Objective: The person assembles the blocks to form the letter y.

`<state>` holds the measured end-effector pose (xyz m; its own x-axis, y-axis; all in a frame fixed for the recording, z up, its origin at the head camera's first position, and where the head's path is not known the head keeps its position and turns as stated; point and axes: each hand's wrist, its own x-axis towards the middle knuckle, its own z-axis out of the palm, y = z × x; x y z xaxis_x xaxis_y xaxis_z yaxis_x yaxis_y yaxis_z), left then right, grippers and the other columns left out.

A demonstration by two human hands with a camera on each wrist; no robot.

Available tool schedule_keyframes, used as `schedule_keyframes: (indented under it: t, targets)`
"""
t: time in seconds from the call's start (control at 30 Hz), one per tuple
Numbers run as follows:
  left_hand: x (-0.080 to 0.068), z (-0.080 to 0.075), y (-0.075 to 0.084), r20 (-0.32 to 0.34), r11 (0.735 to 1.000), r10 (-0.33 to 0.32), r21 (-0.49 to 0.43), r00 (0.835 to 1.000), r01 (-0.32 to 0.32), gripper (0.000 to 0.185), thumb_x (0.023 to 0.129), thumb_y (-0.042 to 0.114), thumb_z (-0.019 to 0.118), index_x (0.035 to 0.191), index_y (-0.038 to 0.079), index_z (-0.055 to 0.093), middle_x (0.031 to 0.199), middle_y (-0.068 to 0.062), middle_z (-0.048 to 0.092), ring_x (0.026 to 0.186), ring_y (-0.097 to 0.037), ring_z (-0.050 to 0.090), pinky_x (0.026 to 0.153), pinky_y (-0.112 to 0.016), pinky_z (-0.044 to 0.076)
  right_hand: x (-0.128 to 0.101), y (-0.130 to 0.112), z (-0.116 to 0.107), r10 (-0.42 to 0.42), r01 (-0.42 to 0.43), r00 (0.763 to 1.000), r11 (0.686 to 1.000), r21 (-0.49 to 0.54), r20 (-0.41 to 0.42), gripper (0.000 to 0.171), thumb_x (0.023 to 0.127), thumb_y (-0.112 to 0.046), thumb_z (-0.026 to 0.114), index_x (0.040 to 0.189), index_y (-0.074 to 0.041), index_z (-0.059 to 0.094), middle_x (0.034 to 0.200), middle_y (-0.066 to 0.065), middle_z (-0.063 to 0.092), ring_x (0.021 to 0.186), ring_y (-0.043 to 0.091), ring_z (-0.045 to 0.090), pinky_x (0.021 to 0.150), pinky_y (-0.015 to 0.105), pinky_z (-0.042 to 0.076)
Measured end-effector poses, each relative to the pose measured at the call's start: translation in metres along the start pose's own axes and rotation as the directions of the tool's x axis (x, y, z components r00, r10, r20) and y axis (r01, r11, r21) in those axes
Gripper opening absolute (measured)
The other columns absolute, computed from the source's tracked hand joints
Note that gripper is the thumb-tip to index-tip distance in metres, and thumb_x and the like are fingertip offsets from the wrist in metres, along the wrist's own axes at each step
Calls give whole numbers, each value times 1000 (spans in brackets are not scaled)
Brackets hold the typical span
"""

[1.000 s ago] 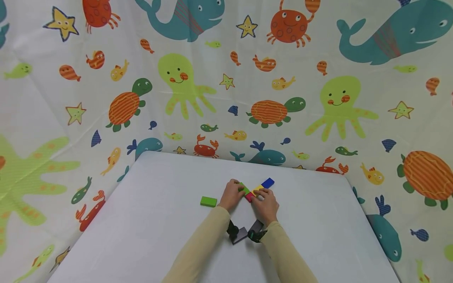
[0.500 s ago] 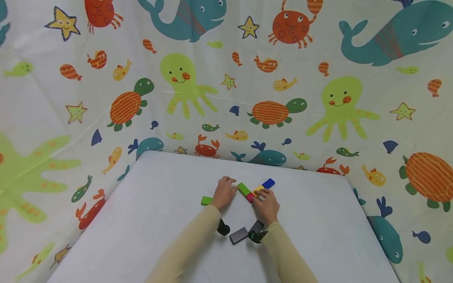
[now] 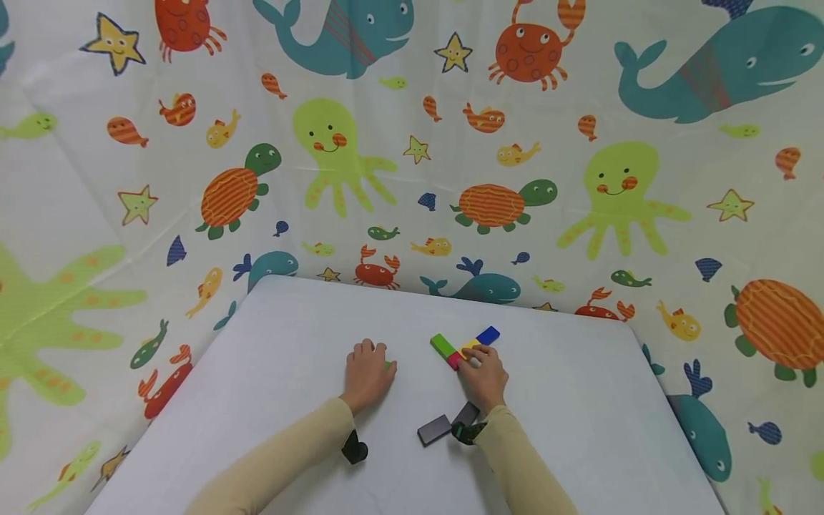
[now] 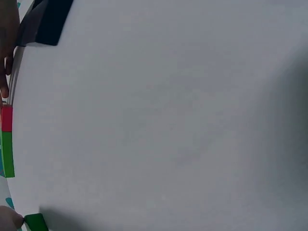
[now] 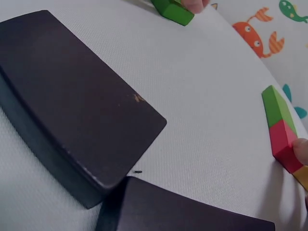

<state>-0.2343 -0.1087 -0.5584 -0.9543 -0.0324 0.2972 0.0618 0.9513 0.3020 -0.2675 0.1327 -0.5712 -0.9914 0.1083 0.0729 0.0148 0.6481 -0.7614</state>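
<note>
Head view: four blocks [image 3: 465,345] already sit joined in a V under the right hand's [image 3: 483,378] fingertips, which press the red and yellow pieces. The left hand [image 3: 368,373] lies flat over the loose green block [image 3: 388,365], fingers slightly bent; whether it grips is unclear. Two dark blocks [image 3: 447,422] lie just behind the right wrist.

Left wrist view: only white table [image 4: 168,120], with the green block at a fingertip.

Right wrist view: the dark blocks fill the foreground; nothing lies between the green block [image 5: 172,10] and the row.

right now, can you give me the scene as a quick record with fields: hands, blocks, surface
left hand: left hand rests over the loose green block, which lies apart from the others
right hand: right hand touches the red block and yellow block
block group: green block, red, yellow and blue block joined in a V
dark blocks: two dark blocks by the right wrist
surface: white table
</note>
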Motion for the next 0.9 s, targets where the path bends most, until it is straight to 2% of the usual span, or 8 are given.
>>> schedule_keyframes:
  t: [0.23, 0.5, 0.7, 0.9]
  targets:
    - [-9, 6, -5, 27, 1000, 18, 21, 999, -19, 36, 84, 36, 70, 95, 3, 60, 88, -12, 45, 80, -28, 42, 62, -40, 40, 0, 0, 1, 21, -21, 1000, 999, 32, -5, 32, 86, -27, 74, 113, -9, 73, 129, 14, 54, 125, 36, 46, 101, 62, 24]
    - [-8, 9, -2, -36, 998, 54, -15, 998, -54, 41, 80, 28, 78, 100, -1, 58, 92, -14, 48, 78, -26, 42, 61, -36, 44, 0, -1, 0, 6, -6, 1000, 1000, 22, -1, 33, 86, -27, 73, 114, -9, 73, 129, 14, 55, 124, 37, 47, 100, 63, 25]
    - [-5, 9, 0, -27, 993, 20, -116, 999, -23, 39, 81, 22, 78, 103, -2, 56, 101, -17, 49, 84, -27, 45, 69, -38, 47, 1, 1, 1, 3, -3, 1000, 1000, 11, -5, 33, 86, -28, 73, 114, -9, 73, 129, 14, 55, 125, 36, 47, 100, 63, 25]
    - [-3, 12, 1, -4, 972, -20, -235, 1000, 19, 28, 84, 18, 77, 95, 0, 59, 109, -16, 48, 92, -28, 46, 76, -39, 47, 1, 2, 2, 3, -3, 1000, 1000, 23, -9, 33, 86, -28, 74, 114, -10, 73, 128, 13, 55, 125, 36, 47, 101, 63, 25]
